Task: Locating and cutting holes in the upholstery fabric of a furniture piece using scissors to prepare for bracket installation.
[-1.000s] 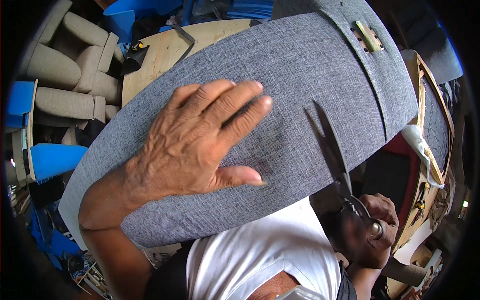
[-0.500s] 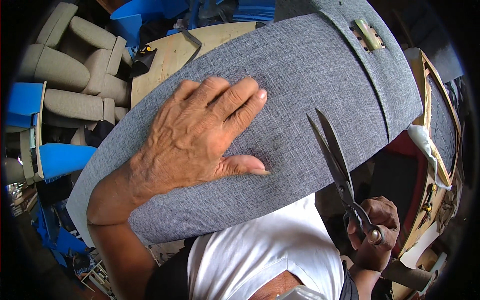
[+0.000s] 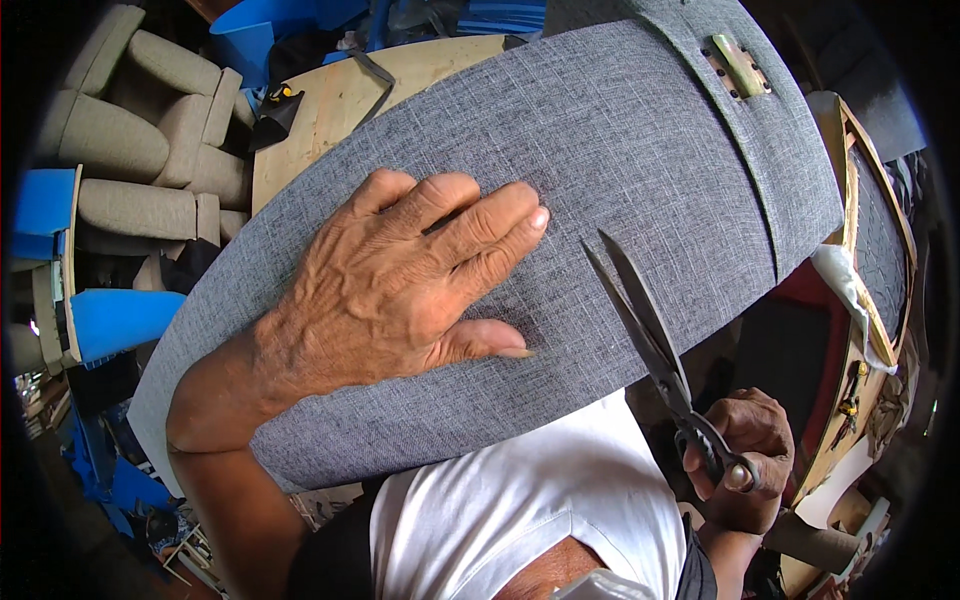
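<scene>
A long curved piece covered in grey woven upholstery fabric [image 3: 640, 150] stretches across the middle of the view. On its surface rests my left hand [image 3: 400, 280], palm down, fingers slightly bent and thumb held apart, with nothing visible in its grip. Dark metal scissors [image 3: 650, 345] are in my right hand [image 3: 750, 450], fingers through the handles at the piece's near right edge. Their blades are slightly parted and point up and left over the fabric, towards my left fingertips. I cannot tell whether the tips touch the cloth.
Beneath the fabric piece lies a wooden board [image 3: 310, 110] with a dark strap [image 3: 378, 85] on it. A beige sofa [image 3: 170, 120] stands at the left beside blue panels [image 3: 120, 320]. On the right leans a wooden frame [image 3: 855, 230]. A metal bracket [image 3: 738, 65] sits in the piece's far right end.
My left hand has slid slightly to the right and nearer me over the fabric. The scissors have swung left, bringing their tips closer to that hand.
</scene>
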`<state>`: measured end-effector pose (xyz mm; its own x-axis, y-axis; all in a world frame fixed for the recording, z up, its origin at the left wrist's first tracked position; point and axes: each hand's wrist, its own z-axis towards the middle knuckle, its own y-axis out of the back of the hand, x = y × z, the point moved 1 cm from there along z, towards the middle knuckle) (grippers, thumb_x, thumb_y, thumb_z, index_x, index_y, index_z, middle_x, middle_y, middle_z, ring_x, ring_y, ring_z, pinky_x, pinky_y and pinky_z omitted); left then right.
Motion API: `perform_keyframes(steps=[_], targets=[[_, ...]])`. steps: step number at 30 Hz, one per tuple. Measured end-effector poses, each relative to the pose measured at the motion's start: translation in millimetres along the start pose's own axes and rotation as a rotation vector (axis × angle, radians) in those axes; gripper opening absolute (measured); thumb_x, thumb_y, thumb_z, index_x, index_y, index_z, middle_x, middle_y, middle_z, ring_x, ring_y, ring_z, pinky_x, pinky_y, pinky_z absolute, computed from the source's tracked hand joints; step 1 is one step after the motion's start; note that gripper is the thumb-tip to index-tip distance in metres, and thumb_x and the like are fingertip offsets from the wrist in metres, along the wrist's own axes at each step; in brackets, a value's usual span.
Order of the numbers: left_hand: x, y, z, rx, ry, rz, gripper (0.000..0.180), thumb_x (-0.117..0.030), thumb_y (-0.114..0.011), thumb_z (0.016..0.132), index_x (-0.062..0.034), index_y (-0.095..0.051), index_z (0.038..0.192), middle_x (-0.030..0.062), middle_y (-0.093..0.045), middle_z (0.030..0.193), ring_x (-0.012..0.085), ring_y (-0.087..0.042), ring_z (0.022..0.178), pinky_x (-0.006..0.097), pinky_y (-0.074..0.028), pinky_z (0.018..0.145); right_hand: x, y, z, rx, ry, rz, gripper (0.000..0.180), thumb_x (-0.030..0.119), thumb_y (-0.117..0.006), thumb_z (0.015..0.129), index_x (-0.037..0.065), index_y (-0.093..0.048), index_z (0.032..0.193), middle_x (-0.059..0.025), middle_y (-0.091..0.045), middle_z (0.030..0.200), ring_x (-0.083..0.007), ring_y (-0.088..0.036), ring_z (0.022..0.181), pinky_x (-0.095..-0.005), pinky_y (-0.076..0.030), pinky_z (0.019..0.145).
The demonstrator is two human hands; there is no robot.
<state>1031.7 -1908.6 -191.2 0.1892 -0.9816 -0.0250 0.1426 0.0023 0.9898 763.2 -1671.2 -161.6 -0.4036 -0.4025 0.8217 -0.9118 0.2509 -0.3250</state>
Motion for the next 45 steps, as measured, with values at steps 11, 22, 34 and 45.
perform_keyframes(steps=[11,22,34,45], targets=[[-6.6,2.9,-2.1,0.028,-0.045,-0.002,0.077,-0.07,-0.048,0.101,-0.0085,-0.067,0.143,0.004,-0.061,0.146,0.0213,-0.054,0.122,0.037,-0.047,0.095,-1.9,-5.0,8.2,-0.028,0.097,-0.14,0.061,0.054,-0.08,0.078,-0.005,-0.067,0.068,-0.0072,-0.059,0.049,-0.0146,-0.052,0.033,-0.0265,-0.04,0.033],[-8.8,-0.7,-6.8,-0.086,-0.038,-0.039,0.069,-0.064,-0.051,0.105,-0.0064,-0.072,0.137,0.0063,-0.065,0.136,0.0211,-0.058,0.114,0.036,-0.049,0.089,0.8,-5.5,10.8,0.103,-0.038,-0.042,0.048,0.04,-0.082,0.081,-0.007,-0.07,0.082,-0.0094,-0.065,0.062,-0.0171,-0.062,0.045,-0.027,-0.047,0.043],[-22.3,-2.7,-7.7,-0.102,-0.125,-0.227,0.079,-0.071,-0.047,0.104,-0.0056,-0.067,0.144,0.0043,-0.057,0.118,0.0198,-0.052,0.098,0.037,-0.046,0.083,8.5,-21.2,10.7,-0.025,-0.057,-0.134,0.061,0.054,-0.079,0.079,-0.004,-0.067,0.067,-0.0048,-0.054,0.046,-0.0138,-0.05,0.032,-0.0268,-0.036,0.032],[-30.2,-2.8,-9.7,-0.03,-0.121,-0.255,0.097,-0.08,-0.047,0.098,0.0007,-0.06,0.15,0.0055,-0.049,0.111,0.0213,-0.047,0.096,0.039,-0.043,0.084,30.8,-20.2,2.3,0.101,-0.098,-0.153,0.051,0.045,-0.073,0.092,-0.006,-0.072,0.092,-0.0097,-0.068,0.063,-0.0172,-0.066,0.05,-0.0286,-0.049,0.048]])
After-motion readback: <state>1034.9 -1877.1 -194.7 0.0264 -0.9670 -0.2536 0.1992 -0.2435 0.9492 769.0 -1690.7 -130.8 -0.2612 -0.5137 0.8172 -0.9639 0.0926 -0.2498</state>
